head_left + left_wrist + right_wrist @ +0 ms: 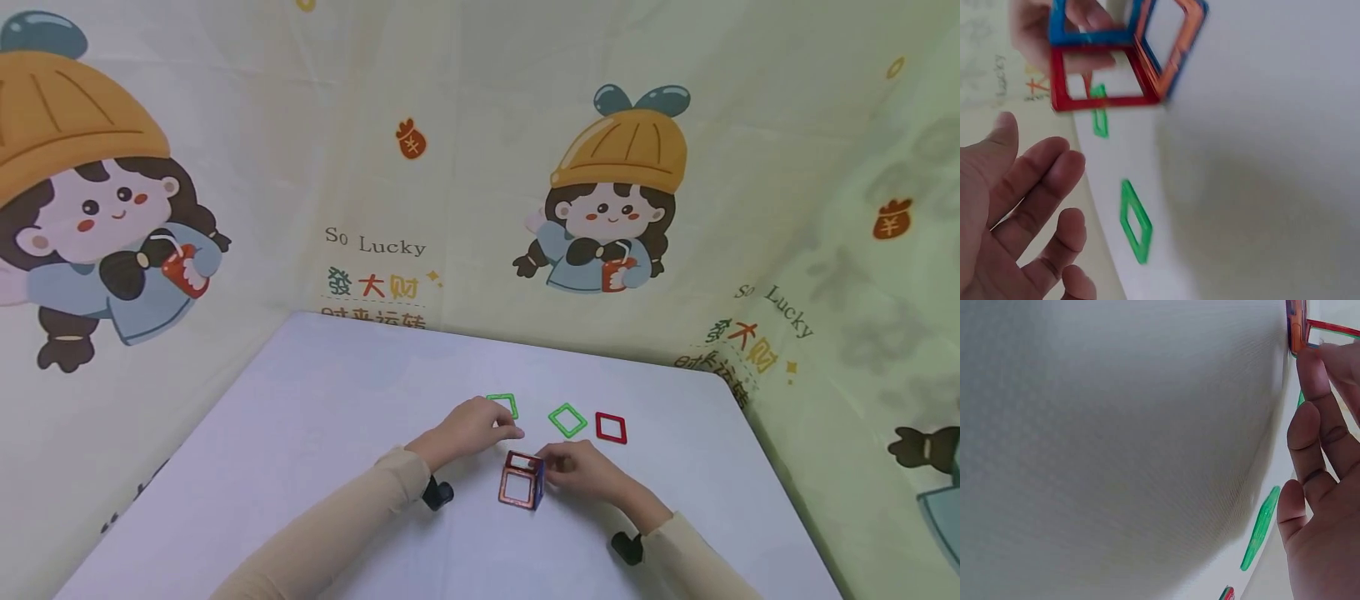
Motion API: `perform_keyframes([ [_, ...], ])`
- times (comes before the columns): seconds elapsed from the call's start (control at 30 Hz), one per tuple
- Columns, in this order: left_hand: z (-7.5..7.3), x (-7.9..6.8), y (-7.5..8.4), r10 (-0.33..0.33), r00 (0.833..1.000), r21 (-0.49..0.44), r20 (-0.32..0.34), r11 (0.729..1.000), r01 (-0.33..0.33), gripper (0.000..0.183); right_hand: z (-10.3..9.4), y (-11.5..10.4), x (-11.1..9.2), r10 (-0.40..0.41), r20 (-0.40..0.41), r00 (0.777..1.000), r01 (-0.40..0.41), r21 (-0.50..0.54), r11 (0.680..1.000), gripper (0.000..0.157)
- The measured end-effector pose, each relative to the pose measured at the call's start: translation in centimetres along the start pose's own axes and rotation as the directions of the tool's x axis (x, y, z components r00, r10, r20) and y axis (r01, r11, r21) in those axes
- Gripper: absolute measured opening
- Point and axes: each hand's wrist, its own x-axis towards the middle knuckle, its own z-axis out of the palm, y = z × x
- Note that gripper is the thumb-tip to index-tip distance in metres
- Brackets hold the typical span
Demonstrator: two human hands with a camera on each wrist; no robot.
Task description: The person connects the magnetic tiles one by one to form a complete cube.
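A person's right hand (581, 472) pinches an open, box-like structure of glossy red, blue and orange square plastic frames (536, 490) at its blue side, between the hands at a white worktop (360, 375). The left hand (474, 429), fingers loosely parted, holds nothing nearby. Two green square plastic frames (559, 427) and a loose red one (598, 426) lie beyond. The structure looks light and stiff, its smooth faces perhaps slippery and its joints easily parted; rims beside a joined edge seem the surest hold.
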Motion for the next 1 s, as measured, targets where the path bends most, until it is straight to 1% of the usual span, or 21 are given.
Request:
perform_keyframes([
  [0.17, 0.3, 1.3, -0.8, -0.047, 0.999, 0.014, -0.025, 0.999, 0.047, 0.016, 0.0, 0.3, -0.5, 0.016, -0.015, 1.0, -0.016, 0.011, 1.0, 0.025],
  [0.23, 0.7, 1.9, -1.1, -0.055, 0.998, 0.038, -0.034, 0.998, 0.056, 0.014, 0.0, 0.2, -0.8, 0.025, -0.025, 0.999, -0.025, 0.01, 1.0, 0.025],
  [0.3, 1.2, 2.4, -1.4, -0.046, 0.998, 0.096, -0.05, 0.994, 0.05, 0.015, 0.0, 0.0, -0.9, 0.042, -0.032, 0.999, -0.042, 0.013, 0.999, 0.024],
  [0.4, 1.8, 3.0, -2.1, -0.037, 0.996, 0.199, -0.078, 0.979, 0.052, 0.017, 0.0, -0.4, -1.2, 0.07, -0.035, 0.997, -0.069, 0.029, 0.997, 0.023],
  [0.47, 2.0, 3.2, -2.5, -0.036, 0.995, 0.235, -0.095, 0.97, 0.057, 0.018, 0.0, -0.7, -1.3, 0.087, -0.038, 0.995, -0.086, 0.038, 0.996, 0.022],
  [0.53, 2.2, 3.3, -2.8, -0.041, 0.994, 0.242, -0.102, 0.968, 0.065, 0.017, 0.2, -0.8, -1.4, 0.101, -0.046, 0.994, -0.099, 0.038, 0.994, 0.02],
  [0.63, 2.2, 3.2, -3.3, -0.05, 0.993, 0.219, -0.104, 0.973, 0.072, 0.014, 0.4, -0.9, -1.5, 0.118, -0.065, 0.991, -0.116, 0.035, 0.993, 0.019],
  [0.8, 2.1, 3.1, -3.7, -0.04, 0.995, 0.187, -0.093, 0.981, 0.057, 0.006, 0.6, -1.0, -1.8, 0.14, -0.089, 0.986, -0.137, 0.036, 0.99, 0.018],
  [1.0, 2.0, 3.0, -3.7, -0.026, 0.996, 0.185, -0.09, 0.982, 0.042, 0.016, 0.8, -1.4, -2.0, 0.138, -0.095, 0.986, -0.132, 0.068, 0.989, 0.014],
])
